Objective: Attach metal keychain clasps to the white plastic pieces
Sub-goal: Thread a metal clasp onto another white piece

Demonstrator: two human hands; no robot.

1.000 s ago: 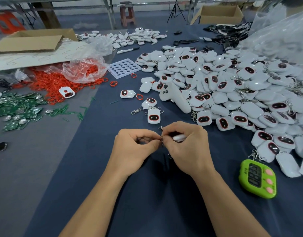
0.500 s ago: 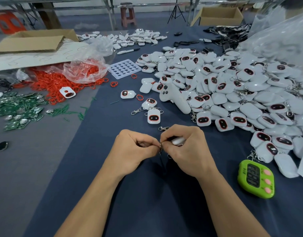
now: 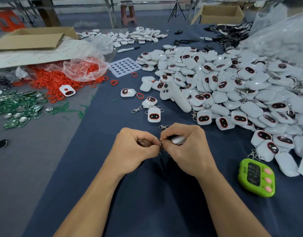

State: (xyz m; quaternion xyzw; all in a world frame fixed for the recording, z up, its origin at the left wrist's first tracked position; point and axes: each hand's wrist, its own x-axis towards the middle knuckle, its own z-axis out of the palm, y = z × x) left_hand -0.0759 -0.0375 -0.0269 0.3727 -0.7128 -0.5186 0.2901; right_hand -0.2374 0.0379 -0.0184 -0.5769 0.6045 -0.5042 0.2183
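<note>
Right hand [image 3: 186, 147] mostly hides white piece [image 3: 178, 139], clasp [image 3: 161, 145] barely visible

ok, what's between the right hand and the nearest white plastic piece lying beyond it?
Head view: one loose silver metal keychain clasp, lying on the dark blue cloth.

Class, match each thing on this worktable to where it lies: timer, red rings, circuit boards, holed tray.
1 timer
2 red rings
3 circuit boards
4 holed tray

A spilling from a clear bag
B at the picture's left edge
C right of the right hand
D between bag and white pile

Pairs: 1-C, 2-A, 3-B, 4-D.
</note>
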